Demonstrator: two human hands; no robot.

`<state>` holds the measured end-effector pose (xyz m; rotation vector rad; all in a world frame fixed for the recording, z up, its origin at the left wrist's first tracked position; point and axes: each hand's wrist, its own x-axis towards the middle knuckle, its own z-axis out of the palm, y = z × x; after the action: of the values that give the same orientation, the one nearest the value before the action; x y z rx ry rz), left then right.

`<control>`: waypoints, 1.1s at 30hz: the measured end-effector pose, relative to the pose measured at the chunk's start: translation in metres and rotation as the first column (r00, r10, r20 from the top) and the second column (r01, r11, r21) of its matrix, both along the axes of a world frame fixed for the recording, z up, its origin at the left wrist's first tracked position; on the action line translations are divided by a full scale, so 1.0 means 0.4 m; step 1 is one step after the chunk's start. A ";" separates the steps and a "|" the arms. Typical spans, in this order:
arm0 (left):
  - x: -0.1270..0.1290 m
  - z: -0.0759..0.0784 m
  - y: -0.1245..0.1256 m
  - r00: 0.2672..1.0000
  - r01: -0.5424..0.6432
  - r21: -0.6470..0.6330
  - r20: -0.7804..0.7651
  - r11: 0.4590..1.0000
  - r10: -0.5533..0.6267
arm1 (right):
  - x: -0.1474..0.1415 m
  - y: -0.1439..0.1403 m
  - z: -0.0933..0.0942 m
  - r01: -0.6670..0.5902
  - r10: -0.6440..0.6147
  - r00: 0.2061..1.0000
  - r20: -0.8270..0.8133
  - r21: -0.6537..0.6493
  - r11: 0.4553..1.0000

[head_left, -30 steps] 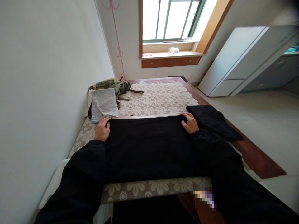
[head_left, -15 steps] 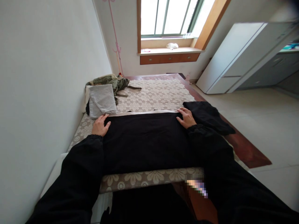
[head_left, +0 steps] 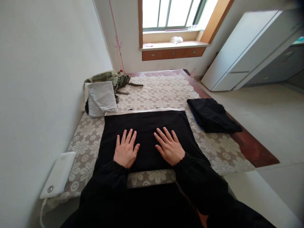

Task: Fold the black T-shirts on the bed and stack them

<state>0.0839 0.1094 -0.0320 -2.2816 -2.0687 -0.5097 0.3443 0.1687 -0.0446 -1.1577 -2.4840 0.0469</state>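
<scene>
Fingers (head_left: 129, 136) of both hands lie flat on the black cloth (head_left: 147, 126).

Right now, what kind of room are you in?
Probably a bedroom at home: a low bed with a flowery lace cover, folded clothes by the wall, a window with a wooden sill, and a white cabinet.
</scene>
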 end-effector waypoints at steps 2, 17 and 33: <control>-0.047 -0.035 -0.004 0.999 -0.038 -0.011 -0.007 0.999 0.038 | 0.057 0.026 -0.040 0.075 -0.075 0.997 0.003 0.026 0.997; 0.108 -0.026 -0.013 0.991 0.130 -0.063 -0.014 0.990 -0.131 | -0.093 -0.032 -0.019 -0.027 0.029 0.999 0.022 -0.087 0.996; -0.007 0.001 -0.083 0.983 0.080 -0.084 -0.156 0.993 -0.092 | 0.029 -0.014 -0.022 0.093 -0.080 0.973 0.215 -0.052 0.994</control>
<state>0.0811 0.0764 -0.0316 -2.3756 -1.9559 -0.2429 0.3560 0.1632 -0.0535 -1.3604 -2.6289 -0.0270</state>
